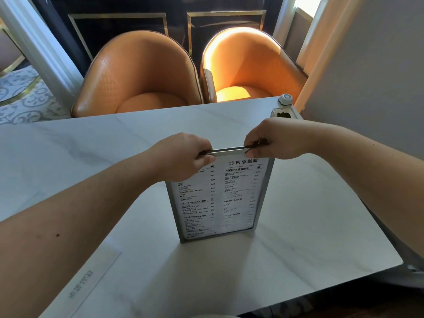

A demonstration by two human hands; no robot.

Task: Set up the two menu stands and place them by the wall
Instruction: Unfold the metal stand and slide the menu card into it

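One menu stand (220, 198) stands upright mid-counter, base on the white marble counter (91, 157), long axis vertical, printed face toward the camera and leaning back a little at the top. The top rail runs left-right across the view.

Left hand (183, 154) is closed, pinching the left end of the top rail between thumb and fingers. Right hand (273, 138) is closed the same way on the right end. Both hands look to be steadying or adjusting the stand.

Progress: judged early to mid. This stand is up but well apart from the wall (378, 76) at the right, so it is not yet placed. The second menu stand is not visible in this view; cannot tell if it is set up. A flat printed strip (91, 278) lies on the counter near the left forearm; unclear what it is.

Left to do: move this stand to the wall side, near the small white button device (285, 98) and the holder (284, 114) at the far right edge, then deal with the other stand.

Two orange chairs (142, 76) sit across the counter.
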